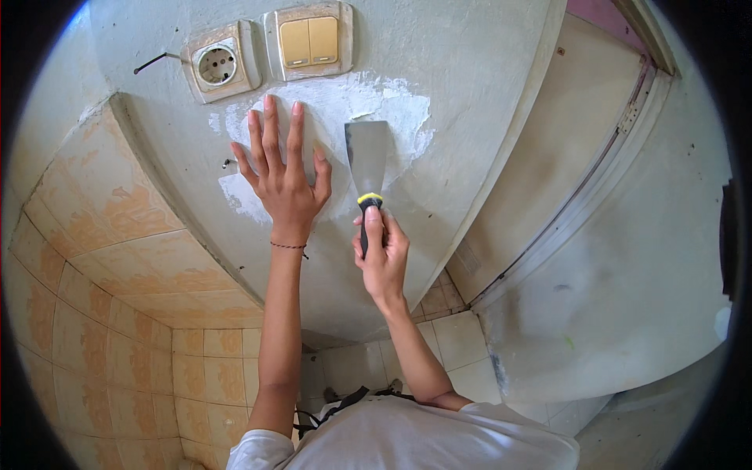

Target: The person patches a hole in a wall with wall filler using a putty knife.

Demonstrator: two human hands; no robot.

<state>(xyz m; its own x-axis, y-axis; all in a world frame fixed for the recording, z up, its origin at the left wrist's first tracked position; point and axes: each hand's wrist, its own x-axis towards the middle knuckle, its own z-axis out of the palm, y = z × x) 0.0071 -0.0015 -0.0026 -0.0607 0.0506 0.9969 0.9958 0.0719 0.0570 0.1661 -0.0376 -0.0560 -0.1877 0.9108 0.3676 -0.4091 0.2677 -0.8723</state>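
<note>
Grey painted wall (462,86) bears an irregular white patch (403,117) below a round socket (217,66) and a double switch (309,42). Left forearm extends straight upward; left hand (286,188) is laid palm-down over the patch's left part, fingers spread wide, gripping nothing. Right arm is angled inward and up; right hand (381,254) is closed around the handle of a scraper (366,160), thumb along it. Scraper stands upright before the patch, right of the left hand: flat metal blade, dark-marked left edge, black handle, yellow collar. Blade-to-wall contact cannot be determined.
</note>
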